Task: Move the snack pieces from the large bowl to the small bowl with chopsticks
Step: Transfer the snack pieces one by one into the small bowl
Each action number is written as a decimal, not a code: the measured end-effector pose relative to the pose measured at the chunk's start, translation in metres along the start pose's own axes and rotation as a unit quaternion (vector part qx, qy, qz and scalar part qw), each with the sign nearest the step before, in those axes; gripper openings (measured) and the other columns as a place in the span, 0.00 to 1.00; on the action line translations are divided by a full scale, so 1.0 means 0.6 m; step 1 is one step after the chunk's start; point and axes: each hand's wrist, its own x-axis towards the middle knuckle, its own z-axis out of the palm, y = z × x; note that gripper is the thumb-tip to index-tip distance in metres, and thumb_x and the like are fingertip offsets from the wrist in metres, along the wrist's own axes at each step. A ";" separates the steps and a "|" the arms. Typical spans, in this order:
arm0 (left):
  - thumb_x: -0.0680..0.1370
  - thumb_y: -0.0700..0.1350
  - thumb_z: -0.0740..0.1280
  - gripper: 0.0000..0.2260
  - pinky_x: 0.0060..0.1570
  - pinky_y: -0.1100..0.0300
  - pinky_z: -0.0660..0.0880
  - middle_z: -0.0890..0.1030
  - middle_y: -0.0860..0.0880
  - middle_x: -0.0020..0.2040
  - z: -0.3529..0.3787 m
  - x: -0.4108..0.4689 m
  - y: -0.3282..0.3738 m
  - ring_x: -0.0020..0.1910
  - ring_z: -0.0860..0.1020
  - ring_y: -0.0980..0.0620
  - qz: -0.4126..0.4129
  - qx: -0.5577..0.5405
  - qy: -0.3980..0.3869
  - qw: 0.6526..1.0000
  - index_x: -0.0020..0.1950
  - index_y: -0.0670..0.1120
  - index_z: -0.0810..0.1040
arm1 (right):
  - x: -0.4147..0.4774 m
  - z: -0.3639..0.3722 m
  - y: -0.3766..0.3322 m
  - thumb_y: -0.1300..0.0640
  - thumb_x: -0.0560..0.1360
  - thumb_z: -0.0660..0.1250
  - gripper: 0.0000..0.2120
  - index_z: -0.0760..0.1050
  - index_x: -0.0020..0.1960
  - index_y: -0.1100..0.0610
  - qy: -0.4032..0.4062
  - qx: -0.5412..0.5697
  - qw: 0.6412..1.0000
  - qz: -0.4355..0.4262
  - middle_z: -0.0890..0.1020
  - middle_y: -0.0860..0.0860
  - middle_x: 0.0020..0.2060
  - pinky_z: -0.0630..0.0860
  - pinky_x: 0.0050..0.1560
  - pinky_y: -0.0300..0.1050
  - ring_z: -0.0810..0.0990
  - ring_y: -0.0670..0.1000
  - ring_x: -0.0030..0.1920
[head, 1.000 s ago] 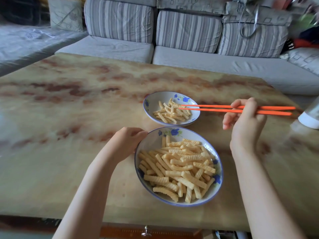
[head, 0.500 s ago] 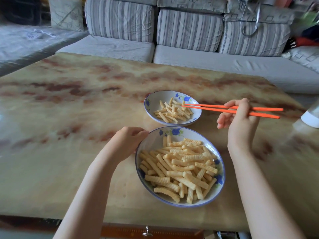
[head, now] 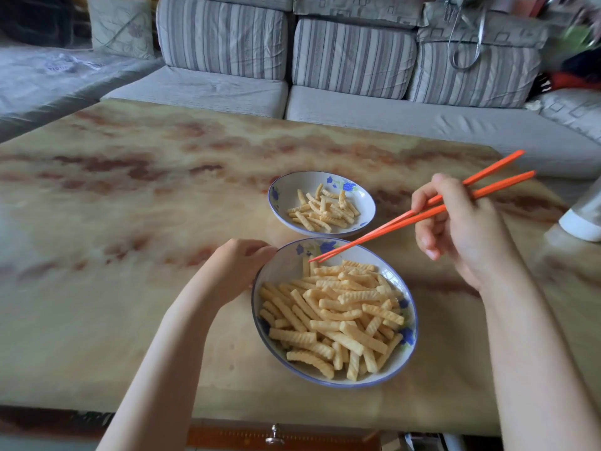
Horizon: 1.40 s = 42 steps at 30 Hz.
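**Chopstick tips over the large bowl, nothing picked up**

- Large bowl sits on the worktop near its front edge. White with a blue rim and blue flowers. Taking it as the reference.
- Pieces: pale yellow ridged sticks heaped in the large bowl, mostly toward its near and right sides. The far-left inner wall is bare.
- Small bowl is just behind the large bowl, same pattern, rims close but apart. A thin layer of the same pieces lies in it, fewer than in the large bowl.
- Left grip is on the large bowl's far-left rim, fingers curled against the edge, holding it. The forearm comes in from the near-left.
- Right grip is up and to the right of the large bowl, above the worktop, pinching the orange chopsticks around their middle.
- The chopsticks slope down and left from that grip. The tips are almost together just inside the large bowl's far rim, by the farthest pieces. Nothing is between the tips. Can't tell if they touch a piece.
- Right of the large bowl, at the picture's edge, is a white object. Can't tell what it is.
- A grey striped sofa stands beyond the small bowl, past the worktop's far edge.
- A drawer knob is under the worktop, below the large bowl.
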 end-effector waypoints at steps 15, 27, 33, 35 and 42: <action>0.78 0.46 0.62 0.11 0.48 0.53 0.78 0.84 0.44 0.42 -0.001 -0.002 0.004 0.40 0.80 0.48 0.001 0.000 -0.004 1.000 0.45 0.47 0.83 | 0.011 0.004 0.017 0.57 0.82 0.50 0.19 0.69 0.35 0.58 0.092 0.128 0.987 0.029 0.70 0.51 0.17 0.59 0.22 0.36 0.64 0.50 0.17; 0.78 0.46 0.62 0.11 0.47 0.53 0.78 0.84 0.44 0.41 0.000 -0.001 0.003 0.37 0.76 0.49 0.003 0.000 0.000 1.000 0.43 0.47 0.83 | 0.024 0.039 0.050 0.56 0.82 0.50 0.18 0.70 0.37 0.58 0.188 0.157 0.969 -0.013 0.74 0.50 0.18 0.65 0.25 0.41 0.71 0.50 0.19; 0.78 0.46 0.62 0.11 0.46 0.54 0.77 0.83 0.44 0.41 0.000 0.001 0.002 0.36 0.76 0.50 0.004 0.003 0.002 1.000 0.44 0.46 0.83 | 0.028 0.064 0.077 0.55 0.84 0.49 0.18 0.70 0.40 0.57 0.141 0.101 0.984 -0.048 0.78 0.52 0.23 0.70 0.27 0.38 0.77 0.51 0.23; 0.78 0.46 0.62 0.11 0.46 0.54 0.78 0.83 0.44 0.41 0.000 0.001 0.002 0.36 0.76 0.50 0.005 0.001 0.001 1.000 0.43 0.47 0.83 | 0.027 0.063 0.078 0.55 0.84 0.49 0.18 0.70 0.40 0.57 0.144 0.086 0.984 -0.058 0.78 0.52 0.23 0.69 0.27 0.39 0.76 0.51 0.23; 0.78 0.46 0.62 0.11 0.45 0.55 0.77 0.84 0.44 0.41 0.000 0.001 0.003 0.36 0.76 0.50 0.006 -0.001 0.003 1.000 0.44 0.46 0.83 | 0.021 0.031 0.043 0.56 0.81 0.51 0.18 0.71 0.37 0.58 0.093 0.102 0.990 -0.032 0.73 0.53 0.18 0.63 0.23 0.40 0.68 0.53 0.19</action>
